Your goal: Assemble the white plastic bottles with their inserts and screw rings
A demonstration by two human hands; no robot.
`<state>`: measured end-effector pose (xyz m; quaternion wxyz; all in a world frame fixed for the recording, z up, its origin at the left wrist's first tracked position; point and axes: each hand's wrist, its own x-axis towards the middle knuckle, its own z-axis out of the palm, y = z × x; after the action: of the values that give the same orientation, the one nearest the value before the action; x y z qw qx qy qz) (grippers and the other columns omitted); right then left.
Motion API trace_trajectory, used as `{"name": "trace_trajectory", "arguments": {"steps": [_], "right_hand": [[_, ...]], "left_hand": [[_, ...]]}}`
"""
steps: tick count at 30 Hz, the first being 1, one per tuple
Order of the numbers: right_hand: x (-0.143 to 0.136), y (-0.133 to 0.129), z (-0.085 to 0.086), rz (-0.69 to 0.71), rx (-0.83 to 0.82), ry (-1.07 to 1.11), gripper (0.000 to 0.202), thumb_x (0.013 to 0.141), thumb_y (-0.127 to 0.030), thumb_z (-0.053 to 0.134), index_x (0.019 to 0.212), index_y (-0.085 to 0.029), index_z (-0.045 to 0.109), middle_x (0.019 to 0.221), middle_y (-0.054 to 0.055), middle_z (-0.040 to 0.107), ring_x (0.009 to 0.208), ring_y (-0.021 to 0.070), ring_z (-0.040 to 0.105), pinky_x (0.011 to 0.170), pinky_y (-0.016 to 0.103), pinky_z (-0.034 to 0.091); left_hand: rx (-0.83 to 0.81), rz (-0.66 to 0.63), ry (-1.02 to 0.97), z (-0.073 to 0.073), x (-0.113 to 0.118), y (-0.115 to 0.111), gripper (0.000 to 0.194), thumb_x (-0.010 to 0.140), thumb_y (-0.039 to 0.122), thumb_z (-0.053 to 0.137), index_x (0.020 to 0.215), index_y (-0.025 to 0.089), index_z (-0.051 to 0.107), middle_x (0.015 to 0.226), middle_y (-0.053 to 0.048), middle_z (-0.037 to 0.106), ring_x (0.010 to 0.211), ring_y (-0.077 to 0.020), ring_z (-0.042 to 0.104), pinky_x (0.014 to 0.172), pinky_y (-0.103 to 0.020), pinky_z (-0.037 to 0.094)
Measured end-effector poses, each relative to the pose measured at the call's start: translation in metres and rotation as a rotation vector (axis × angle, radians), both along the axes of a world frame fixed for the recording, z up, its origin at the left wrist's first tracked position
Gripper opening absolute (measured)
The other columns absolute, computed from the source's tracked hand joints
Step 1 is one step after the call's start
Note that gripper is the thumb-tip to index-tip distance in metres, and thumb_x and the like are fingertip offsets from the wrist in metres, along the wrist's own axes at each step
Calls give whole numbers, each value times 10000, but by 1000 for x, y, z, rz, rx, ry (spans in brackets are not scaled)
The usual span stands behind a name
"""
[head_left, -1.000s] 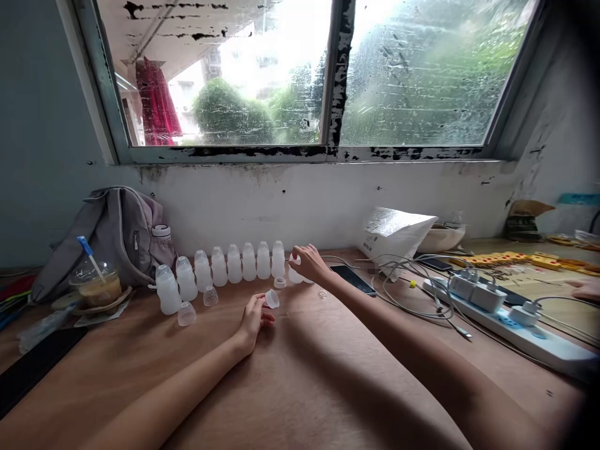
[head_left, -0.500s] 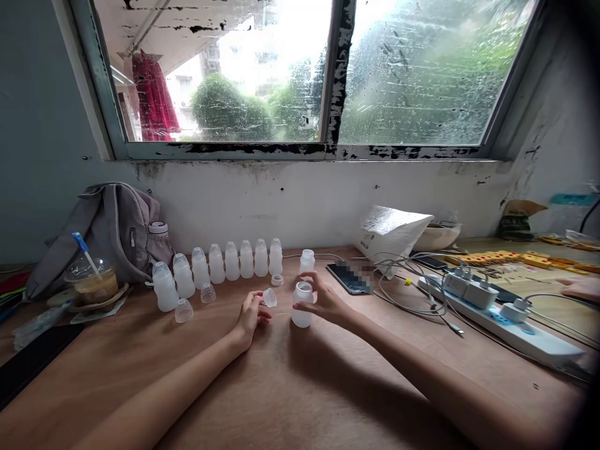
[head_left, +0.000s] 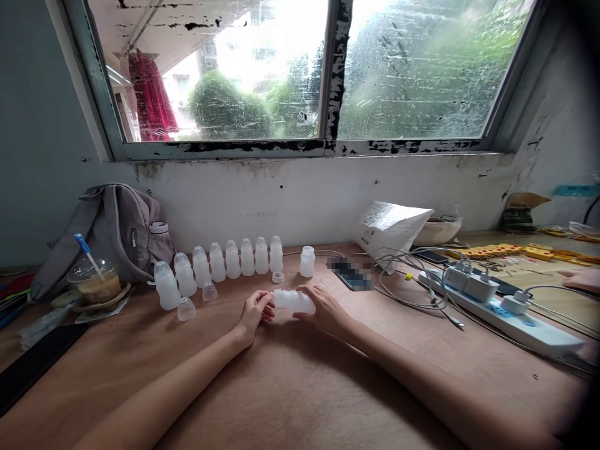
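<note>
Bottle on its side between two hands, in front of the bottle row

Left of the bottle row (head_left: 232, 260), a grey backpack (head_left: 112, 231) leans by the wall, and a drink cup (head_left: 96, 284) sits on a saucer-like mat. The row is eight capped bottles standing upright in a line that curves nearer at its left end, probably ranked like this to keep them out of the hands' way. Just in front of its left part lie two loose domed caps (head_left: 209, 292), likely within easy reach there.

In front of the row's right end, the left hand (head_left: 252, 317) is pinched narrow on what looks like a clear cap (head_left: 276, 297), at the mouth of the held bottle (head_left: 300, 303); its outline blurs into the bottle. A small ring (head_left: 278, 277) lies just in front of the row's last bottle. The held bottle is tipped sideways, mouth to the left, presumably so that its opening faces those fingertips; the right hand (head_left: 328, 309) curls round its base end and steadies it.

Right of the row, an uncapped bottle (head_left: 307, 262) stands upright, a little apart. Farther right of the row come a phone (head_left: 352, 275), a white pouch (head_left: 396, 228), a power strip (head_left: 510, 315) and another person's hand (head_left: 580, 279).
</note>
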<state>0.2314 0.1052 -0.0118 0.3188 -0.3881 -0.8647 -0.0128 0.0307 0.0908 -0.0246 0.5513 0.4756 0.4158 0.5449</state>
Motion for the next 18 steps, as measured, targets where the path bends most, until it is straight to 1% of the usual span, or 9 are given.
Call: {"name": "trace_trajectory", "arguments": {"steps": [3, 7, 13, 18], "right_hand": [[0, -2, -3, 15, 63, -23, 453, 671, -348, 662, 1066, -193, 502, 941, 84, 600, 877, 243, 529, 753, 374, 443], [-1, -2, -7, 12, 103, 12, 462, 671, -351, 663, 1085, -207, 515, 929, 86, 604, 878, 244, 528, 773, 384, 440], [0, -2, -8, 6, 78, 56, 499, 643, -356, 686, 1093, -216, 522, 926, 74, 610, 861, 233, 531, 767, 371, 440], [4, -1, -5, 19, 94, 36, 512, 647, -375, 681, 1106, -207, 527, 913, 82, 607, 856, 230, 529, 758, 364, 439]], "left_hand": [[34, -20, 56, 0, 1, -1, 323, 670, 431, 614, 783, 136, 543, 631, 2, 535, 480, -71, 505, 431, -172, 388], [50, -20, 63, -1, 1, -1, 359, 652, 454, 628, 779, 129, 543, 618, -1, 535, 474, -74, 503, 429, -175, 390], [156, -19, 111, 2, 3, -5, 337, 665, 422, 629, 849, 151, 550, 692, -15, 562, 553, -97, 538, 455, -180, 416], [207, -10, 168, 3, 4, -6, 321, 663, 408, 630, 847, 153, 561, 699, -23, 575, 587, -108, 538, 445, -172, 413]]}}
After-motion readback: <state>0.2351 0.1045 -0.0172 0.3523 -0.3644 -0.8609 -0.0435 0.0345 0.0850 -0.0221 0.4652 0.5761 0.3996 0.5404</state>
